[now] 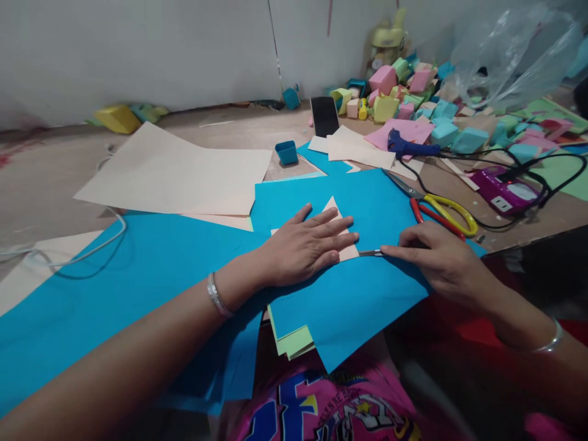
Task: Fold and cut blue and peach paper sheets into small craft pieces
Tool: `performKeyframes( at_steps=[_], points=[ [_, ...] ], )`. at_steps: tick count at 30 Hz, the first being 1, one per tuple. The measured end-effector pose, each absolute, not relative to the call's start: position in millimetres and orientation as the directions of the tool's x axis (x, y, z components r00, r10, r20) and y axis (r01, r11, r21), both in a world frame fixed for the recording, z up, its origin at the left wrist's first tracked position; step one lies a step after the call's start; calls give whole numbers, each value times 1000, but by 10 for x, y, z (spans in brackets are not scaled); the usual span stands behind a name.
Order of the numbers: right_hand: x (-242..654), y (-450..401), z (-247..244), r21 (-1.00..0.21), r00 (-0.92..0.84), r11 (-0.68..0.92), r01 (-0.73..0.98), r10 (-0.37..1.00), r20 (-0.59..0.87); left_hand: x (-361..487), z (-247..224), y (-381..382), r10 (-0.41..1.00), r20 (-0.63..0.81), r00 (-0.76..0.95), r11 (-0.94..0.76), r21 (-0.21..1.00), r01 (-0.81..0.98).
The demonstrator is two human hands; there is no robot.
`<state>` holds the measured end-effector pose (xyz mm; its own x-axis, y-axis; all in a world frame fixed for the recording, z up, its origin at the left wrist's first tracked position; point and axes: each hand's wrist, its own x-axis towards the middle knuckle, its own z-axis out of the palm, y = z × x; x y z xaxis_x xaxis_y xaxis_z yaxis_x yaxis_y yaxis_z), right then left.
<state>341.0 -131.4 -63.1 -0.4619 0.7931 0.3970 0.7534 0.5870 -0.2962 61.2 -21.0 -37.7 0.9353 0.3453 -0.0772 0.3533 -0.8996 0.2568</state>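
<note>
My left hand (305, 248) lies flat with fingers spread, pressing a pale cream paper piece (349, 250) onto a blue sheet (367, 306). The piece's pointed top and right corner show; the rest is under the hand. In my right hand (438, 254) is a slim grey pen-like tool (371, 253), pinched between thumb and fingers. Its tip meets the right corner of the cream piece. Scissors (441, 211) with red and yellow handles lie just beyond my right hand, partly on the blue sheet.
More blue paper (138, 288) and a large cream sheet (184, 171) spread leftward. A blue glue gun (413, 146) and purple power box (505, 190) with black cords lie to the right. Behind are a small blue paper box (286, 152), a phone (324, 116) and piled paper boxes (386, 109).
</note>
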Motion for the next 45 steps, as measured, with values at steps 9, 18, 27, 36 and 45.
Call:
performKeyframes(
  at_steps=[9, 18, 27, 36, 45],
  points=[
    [3344, -1328, -636, -287, -454, 576, 765, 799, 395, 611, -376, -207, 347, -93, 933, -896, 260, 359],
    [3301, -1362, -617, -277, -460, 585, 762, 790, 405, 618, -389, -206, 348, -71, 935, -895, 271, 354],
    [3203, -1359, -620, -280, -470, 586, 760, 794, 387, 612, -404, -205, 347, -48, 937, -897, 275, 346],
    [3057, -1410, -628, -306, -447, 566, 765, 810, 379, 614, -407, -205, 347, -45, 937, -895, 284, 345],
    [2856, -1423, -665, -274, -448, 559, 782, 811, 377, 618, -415, -216, 354, -55, 934, -890, 288, 354]
  ],
)
